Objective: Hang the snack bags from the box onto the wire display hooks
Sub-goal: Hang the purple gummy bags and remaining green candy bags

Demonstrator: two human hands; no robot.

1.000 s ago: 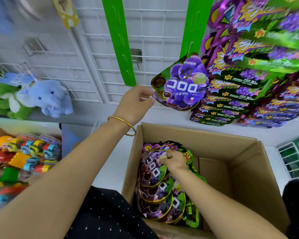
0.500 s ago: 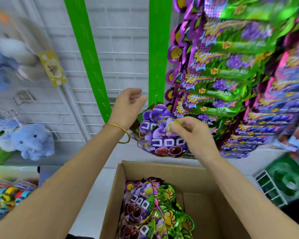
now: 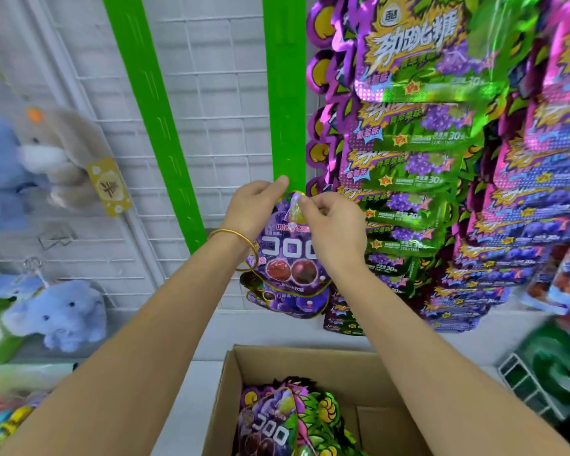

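Observation:
My left hand (image 3: 252,209) and my right hand (image 3: 333,225) both pinch the top of a purple grape snack bag (image 3: 287,258), held up against the lower end of a green hanging strip (image 3: 285,110). A second purple bag (image 3: 287,302) hangs just behind and below it. The strip's hook is hidden by my fingers. The cardboard box (image 3: 310,360) sits below, with more purple and green snack bags (image 3: 277,426) standing inside.
Another green strip (image 3: 152,110) slants across the white wire grid (image 3: 211,126). Dense rows of purple and green candy bags (image 3: 408,159) hang at the right. Plush elephants (image 3: 60,314) hang at the left. A green wire basket (image 3: 547,380) stands at the lower right.
My right hand took a bag from the box and lifted it to the green strip. Both hands rose with it, and the view tilted upward.

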